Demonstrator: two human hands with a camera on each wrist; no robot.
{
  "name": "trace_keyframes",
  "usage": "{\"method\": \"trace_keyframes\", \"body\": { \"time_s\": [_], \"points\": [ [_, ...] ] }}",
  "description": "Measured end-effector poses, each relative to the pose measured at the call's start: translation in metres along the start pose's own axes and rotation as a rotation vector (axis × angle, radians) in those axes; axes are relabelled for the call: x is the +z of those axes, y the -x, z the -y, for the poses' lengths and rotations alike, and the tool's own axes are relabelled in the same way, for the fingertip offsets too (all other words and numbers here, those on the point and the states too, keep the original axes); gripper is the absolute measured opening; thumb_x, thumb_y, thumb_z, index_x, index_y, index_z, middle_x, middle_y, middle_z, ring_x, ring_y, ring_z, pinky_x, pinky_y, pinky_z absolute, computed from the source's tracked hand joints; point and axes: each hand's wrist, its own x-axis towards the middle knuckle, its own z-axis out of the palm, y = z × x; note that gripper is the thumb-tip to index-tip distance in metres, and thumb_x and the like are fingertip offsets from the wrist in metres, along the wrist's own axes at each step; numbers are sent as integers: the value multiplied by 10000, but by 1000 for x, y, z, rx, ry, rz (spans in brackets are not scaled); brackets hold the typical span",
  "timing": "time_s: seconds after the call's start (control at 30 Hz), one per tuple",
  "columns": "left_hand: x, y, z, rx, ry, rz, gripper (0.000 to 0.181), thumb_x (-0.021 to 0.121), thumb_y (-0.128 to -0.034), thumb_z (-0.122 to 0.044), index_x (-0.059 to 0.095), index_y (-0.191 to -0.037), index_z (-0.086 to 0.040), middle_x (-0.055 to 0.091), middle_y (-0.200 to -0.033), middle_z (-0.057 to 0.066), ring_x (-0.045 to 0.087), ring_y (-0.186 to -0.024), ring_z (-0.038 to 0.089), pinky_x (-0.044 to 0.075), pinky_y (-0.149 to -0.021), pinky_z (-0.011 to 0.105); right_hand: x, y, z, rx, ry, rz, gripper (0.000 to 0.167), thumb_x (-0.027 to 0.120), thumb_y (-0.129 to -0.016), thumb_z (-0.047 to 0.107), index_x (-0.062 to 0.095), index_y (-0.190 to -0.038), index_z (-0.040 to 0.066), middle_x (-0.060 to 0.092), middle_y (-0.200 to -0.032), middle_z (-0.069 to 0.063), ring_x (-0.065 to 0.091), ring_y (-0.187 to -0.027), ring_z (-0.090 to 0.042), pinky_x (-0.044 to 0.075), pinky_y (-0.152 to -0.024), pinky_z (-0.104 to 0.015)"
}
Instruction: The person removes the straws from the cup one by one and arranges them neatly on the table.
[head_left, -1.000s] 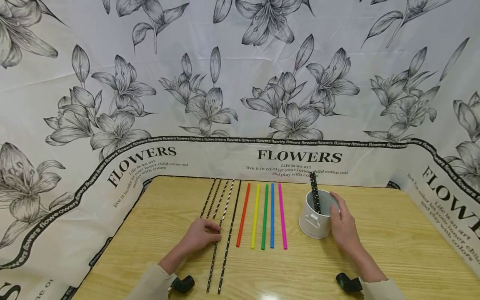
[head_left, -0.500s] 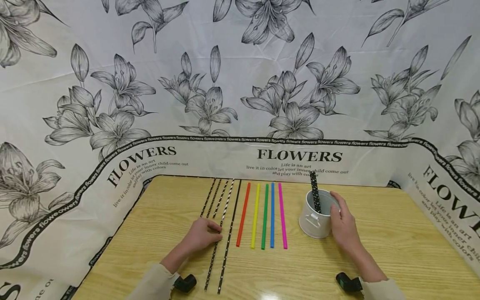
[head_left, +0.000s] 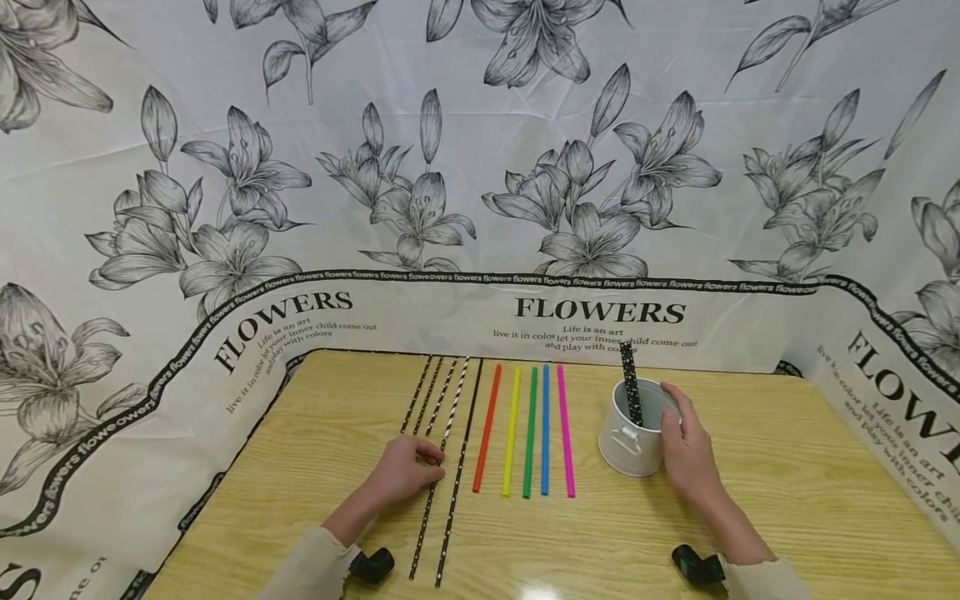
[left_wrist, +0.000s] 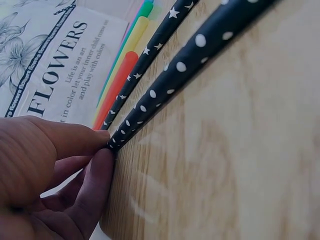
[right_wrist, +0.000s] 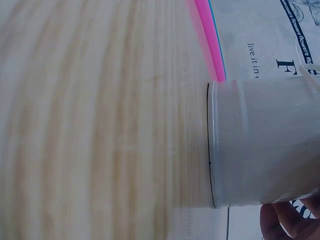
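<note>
My left hand (head_left: pixel 405 472) pinches a black straw with white dots (left_wrist: pixel 175 67) between thumb and fingertips, near its far end. The straw lies along the table, its near part (head_left: pixel 422 533) showing below the hand in the head view. Just to its right is a black straw with white stars (left_wrist: pixel 147 52), apart from it. My right hand (head_left: pixel 690 454) holds the side of a small white bucket (head_left: pixel 628 454), which stands upright on the table. A black straw with white specks (head_left: pixel 632 387) leans inside it. In the right wrist view only some fingertips (right_wrist: pixel 272 222) show beneath the bucket.
Red (head_left: pixel 486 437), yellow (head_left: pixel 511 437), green (head_left: pixel 530 437), blue (head_left: pixel 545 437) and pink (head_left: pixel 566 437) straws lie side by side mid-table. Several black patterned straws (head_left: pixel 417 396) lie behind my left hand. A flower-printed cloth (head_left: pixel 420 317) rises behind the wooden table (head_left: pixel 600 542).
My left hand has shifted very slightly to the right, and the near end of the dotted straw has swung a little left. The right hand and bucket stay in place.
</note>
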Motion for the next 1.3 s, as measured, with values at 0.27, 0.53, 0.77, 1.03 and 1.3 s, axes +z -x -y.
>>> {"method": "trace_keyframes", "body": {
  "time_s": [0.27,0.53,0.77,1.03,1.3],
  "points": [
    [2,-1,1,3,9,3,147,768,-828,-96,733,-959,-40,676,-875,1,614,-787,124,518,-644,260,-1,0,-4,-8,3,-7,499,233,-1071,284,241,-1528,84,316,-1488,-288,305,-1326,-519,281,-995,-696],
    [-1,-4,-1,8,63,-28,155,679,-909,-104,703,-1033,-15,648,-896,8,599,-768,134,523,-614,267,-1,0,-4,-12,7,-7,492,236,-1072,279,248,-1526,92,319,-1492,-275,309,-1326,-513,287,-996,-691],
    [-3,-25,-37,90,51,-16,181,638,-952,-145,713,-1066,-26,669,-954,13,610,-719,145,513,-555,278,0,-1,-3,-8,8,-8,497,233,-1072,290,250,-1523,83,312,-1499,-269,303,-1332,-509,284,-1000,-689],
    [15,-66,-88,149,75,74,170,622,-964,-177,729,-1063,-89,672,-970,-13,623,-766,147,517,-615,274,0,0,-2,-8,-3,-3,495,235,-1072,293,252,-1525,92,311,-1503,-259,297,-1339,-501,276,-1003,-691],
    [49,-109,-129,112,203,123,190,639,-953,-216,729,-1074,-101,653,-946,-27,657,-789,219,541,-623,302,1,-1,-3,-22,-4,-9,489,242,-1074,289,263,-1518,85,324,-1496,-259,314,-1335,-488,290,-1009,-674]
  ]
}}
